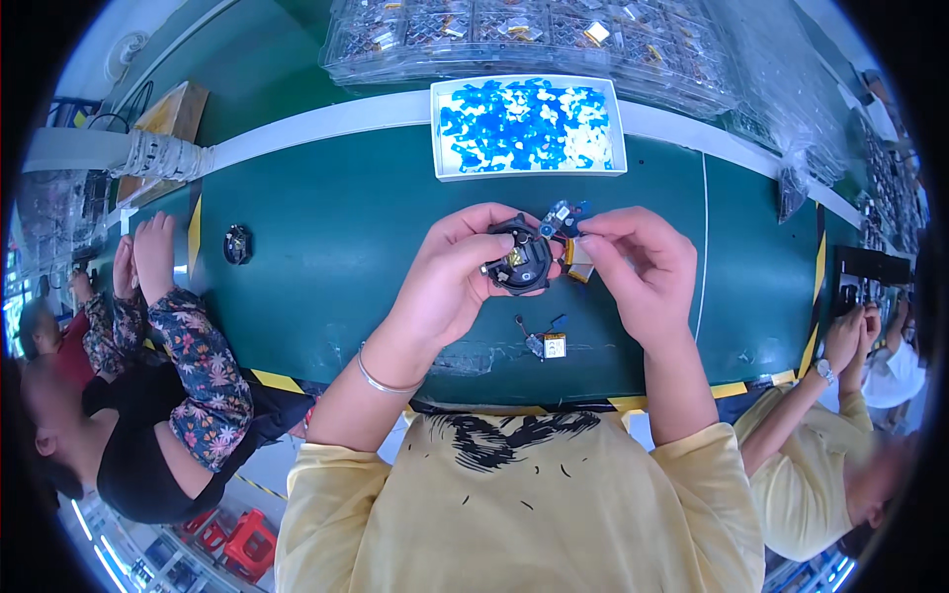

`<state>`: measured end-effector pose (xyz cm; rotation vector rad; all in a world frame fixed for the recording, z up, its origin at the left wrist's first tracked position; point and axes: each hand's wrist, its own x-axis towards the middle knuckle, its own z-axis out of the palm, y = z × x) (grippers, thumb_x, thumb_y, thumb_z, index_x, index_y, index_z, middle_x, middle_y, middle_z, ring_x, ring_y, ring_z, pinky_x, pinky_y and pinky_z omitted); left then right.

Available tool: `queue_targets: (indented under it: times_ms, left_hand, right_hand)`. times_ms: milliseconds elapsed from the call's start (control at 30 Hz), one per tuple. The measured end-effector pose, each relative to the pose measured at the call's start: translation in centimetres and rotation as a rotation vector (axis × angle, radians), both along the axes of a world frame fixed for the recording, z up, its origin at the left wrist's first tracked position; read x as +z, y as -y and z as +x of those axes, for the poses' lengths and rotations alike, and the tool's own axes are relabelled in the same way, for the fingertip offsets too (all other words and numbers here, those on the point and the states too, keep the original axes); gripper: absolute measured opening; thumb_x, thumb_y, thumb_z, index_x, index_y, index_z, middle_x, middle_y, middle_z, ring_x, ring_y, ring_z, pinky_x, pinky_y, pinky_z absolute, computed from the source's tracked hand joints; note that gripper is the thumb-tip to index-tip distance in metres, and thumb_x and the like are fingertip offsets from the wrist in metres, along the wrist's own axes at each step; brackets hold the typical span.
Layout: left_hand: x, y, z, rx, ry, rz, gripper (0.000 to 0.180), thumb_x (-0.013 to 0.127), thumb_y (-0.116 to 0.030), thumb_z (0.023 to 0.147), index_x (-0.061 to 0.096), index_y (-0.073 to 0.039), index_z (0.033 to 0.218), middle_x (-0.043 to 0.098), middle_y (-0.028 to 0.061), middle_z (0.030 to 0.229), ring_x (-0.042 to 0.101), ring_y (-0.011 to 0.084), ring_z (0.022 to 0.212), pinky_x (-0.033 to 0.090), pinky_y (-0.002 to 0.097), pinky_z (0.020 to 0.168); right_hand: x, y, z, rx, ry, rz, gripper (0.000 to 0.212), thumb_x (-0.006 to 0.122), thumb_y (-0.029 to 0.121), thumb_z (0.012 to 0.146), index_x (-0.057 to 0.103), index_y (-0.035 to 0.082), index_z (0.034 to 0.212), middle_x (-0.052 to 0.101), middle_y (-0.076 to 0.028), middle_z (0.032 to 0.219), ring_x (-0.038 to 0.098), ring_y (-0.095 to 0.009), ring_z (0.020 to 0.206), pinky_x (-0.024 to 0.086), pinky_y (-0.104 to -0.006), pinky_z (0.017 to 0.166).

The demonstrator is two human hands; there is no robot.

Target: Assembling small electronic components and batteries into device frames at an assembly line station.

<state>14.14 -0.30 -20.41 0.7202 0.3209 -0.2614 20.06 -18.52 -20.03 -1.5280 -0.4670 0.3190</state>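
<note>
My left hand point(450, 265) grips a round black watch case point(529, 269), its open inside facing up and the thumb pressed on its left rim. Just right of the case, my right hand point(647, 267) pinches a small circuit board point(561, 217) with a blue piece between thumb and forefinger. A small silver and yellow battery point(579, 261) hangs under those fingertips, beside the case. On the green table between my forearms lies another small battery point(555, 345) with a wired board. Farther left rests a second black watch case point(237, 244).
A white box point(440, 170) of blue and white pieces stands beyond my hands. Behind it, clear plastic trays point(534, 44) hold several battery and board assemblies. A white rail point(316, 124) crosses the table. Co-workers sit left and right, one with a flowered sleeve point(210, 366).
</note>
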Motion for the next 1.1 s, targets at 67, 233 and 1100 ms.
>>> queue_targets:
  times_ms: [67,233,1100]
  left_hand:
    - [0.3,0.2,-0.1,-0.018,0.019,0.033,0.025,0.044,0.0,0.084,0.053,0.003,0.107,0.063,0.0178,0.096,0.066,0.0258,0.083,0.056,0.0329,0.071]
    - [0.3,0.5,-0.1,-0.068,0.003,0.069,0.026,0.048,0.0,0.083,0.051,0.002,0.108,0.062,0.0183,0.096,0.065,0.0239,0.078,0.055,0.03,0.072]
    - [-1.6,0.5,-0.3,0.002,-0.027,0.076,0.012,0.065,-0.007,0.081,0.062,-0.001,0.091,0.063,0.0092,0.083,0.062,0.0182,0.069,0.052,0.0299,0.065]
  right_hand:
    - [-0.3,0.1,0.3,-0.1,0.316,-0.187,0.01,0.06,-0.006,0.078,0.064,-0.002,0.086,0.063,-0.009,0.086,0.061,-0.015,0.077,0.048,-0.0244,0.066]
    - [0.0,-0.5,0.4,-0.161,0.546,-0.332,0.014,0.061,-0.005,0.076,0.065,0.0,0.089,0.063,-0.011,0.082,0.062,-0.02,0.072,0.047,-0.0265,0.064]
    - [-0.9,-2.0,0.0,-0.119,0.267,-0.249,0.008,0.061,-0.004,0.073,0.06,0.002,0.079,0.057,-0.009,0.079,0.055,-0.024,0.076,0.045,-0.0308,0.067]
